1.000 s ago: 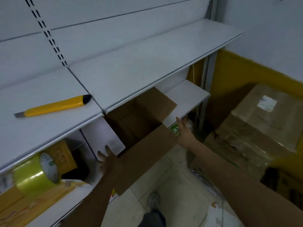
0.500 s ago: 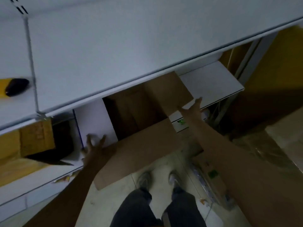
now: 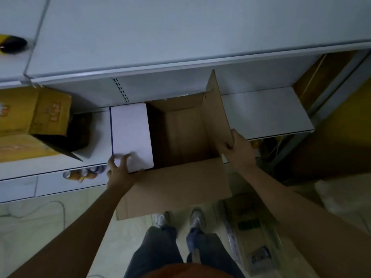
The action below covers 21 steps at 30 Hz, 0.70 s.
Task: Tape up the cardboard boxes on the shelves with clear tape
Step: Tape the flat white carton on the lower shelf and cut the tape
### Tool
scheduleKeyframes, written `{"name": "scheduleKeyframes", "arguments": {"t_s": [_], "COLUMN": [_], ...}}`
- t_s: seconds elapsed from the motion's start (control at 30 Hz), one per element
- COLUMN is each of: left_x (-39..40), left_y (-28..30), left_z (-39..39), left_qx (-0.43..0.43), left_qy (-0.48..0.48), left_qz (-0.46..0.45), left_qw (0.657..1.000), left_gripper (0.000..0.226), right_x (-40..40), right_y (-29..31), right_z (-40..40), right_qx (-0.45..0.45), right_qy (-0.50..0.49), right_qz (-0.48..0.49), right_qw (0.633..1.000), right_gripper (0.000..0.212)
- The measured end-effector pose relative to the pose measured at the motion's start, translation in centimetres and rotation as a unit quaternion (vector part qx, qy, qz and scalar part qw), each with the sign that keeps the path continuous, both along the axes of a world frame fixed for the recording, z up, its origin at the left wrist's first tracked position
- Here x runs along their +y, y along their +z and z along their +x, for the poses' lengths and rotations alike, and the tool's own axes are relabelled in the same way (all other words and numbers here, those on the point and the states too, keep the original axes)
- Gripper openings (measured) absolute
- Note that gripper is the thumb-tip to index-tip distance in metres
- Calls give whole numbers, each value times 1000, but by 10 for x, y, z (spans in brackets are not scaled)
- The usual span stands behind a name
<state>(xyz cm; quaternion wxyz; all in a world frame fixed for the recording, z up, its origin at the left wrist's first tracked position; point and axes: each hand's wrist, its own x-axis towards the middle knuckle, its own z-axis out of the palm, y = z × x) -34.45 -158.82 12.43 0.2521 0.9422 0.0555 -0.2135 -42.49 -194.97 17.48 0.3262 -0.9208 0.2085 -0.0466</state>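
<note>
Below, the open cardboard box [image 3: 180, 137] sits on the lower shelf [image 3: 267, 115]. At its 3 o'clock, the right hand [image 3: 237, 151] has its fingers pinching the upright flap [image 3: 217, 117]; at 8 o'clock, the left hand [image 3: 120, 173] curls its fingers on the white flap [image 3: 130, 135]

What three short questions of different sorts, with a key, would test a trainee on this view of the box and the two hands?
1. True or false: the cardboard box is already taped shut.
2. Which flap does the right hand grip? A) the white left flap B) the upright brown right flap C) the front flap hanging toward the floor
3. Fill in: the left hand holds the near corner of the ___ flap.

Key: 1 false, its flaps are open and the inside shows. 2 B. 3 white.
</note>
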Motion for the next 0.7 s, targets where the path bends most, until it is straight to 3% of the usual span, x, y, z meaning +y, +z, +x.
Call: {"name": "scheduleKeyframes", "arguments": {"t_s": [0.1, 0.2, 0.33, 0.43, 0.5, 0.6, 0.7], "left_x": [-4, -32, -82, -106, -116, -120, -116], "left_y": [8, 30, 67, 90, 101, 111, 125], "left_z": [-1, 26, 76, 104, 117, 131, 141], "left_qx": [-57, -133, -179, -191, -181, -176, -200], "left_qy": [-109, -185, -205, -192, -191, -160, -87], "left_qz": [143, 92, 1, -6, 19, 34, 52], "left_qw": [982, 969, 962, 963, 964, 971, 974], "left_gripper": [77, 75, 83, 89, 91, 94, 80], "right_x": [-2, -5, -6, -2, 0, 8, 25], "right_y": [2, 4, -3, -10, -15, -21, -18], "right_z": [-18, -31, -43, -58, -69, -74, -64], "right_qx": [3, 23, 84, 119, 159, 157, 127], "right_qy": [21, 37, 69, 62, 48, 86, 157], "right_qz": [49, 77, 96, 122, 151, 71, -46], "right_qw": [999, 996, 989, 983, 974, 981, 978], "right_gripper": [11, 19, 8, 18, 15, 58, 77]}}
